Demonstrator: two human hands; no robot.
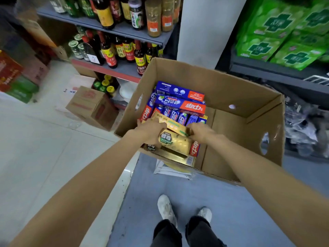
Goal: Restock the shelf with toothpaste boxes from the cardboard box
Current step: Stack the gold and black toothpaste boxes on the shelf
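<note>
Below my head camera, on the grey floor (240, 211) of a shop aisle, the biggest thing before me is the open cardboard box (222, 90), its flaps up and a hand-hole cut in its right wall; its right half shows bare cardboard bottom, while its left half is packed with toothpaste boxes; to the left stands a grey shelf (122, 68) of dark sauce bottles (108, 54), and to the right a dark shelf carries green packs (284, 38); a smaller closed carton (92, 107) sits on the pale tiles left of the big box; my two white shoes (167, 209) show at the bottom of the view; inside the big box, blue-and-red toothpaste boxes (179, 102) lie stacked at the far side with more standing on end beneath them, and gold toothpaste boxes (176, 143) lie nearest me at the box's near-left corner; I reach in with both arms; my left hand (151, 131) curls over the left end of the top gold boxes, gripping them; my right hand (201, 131) pinches their right end, fingers folded round the edge; the gold boxes I hold sit on the pile in the carton, and whether they are raised off it I cannot tell.
</note>
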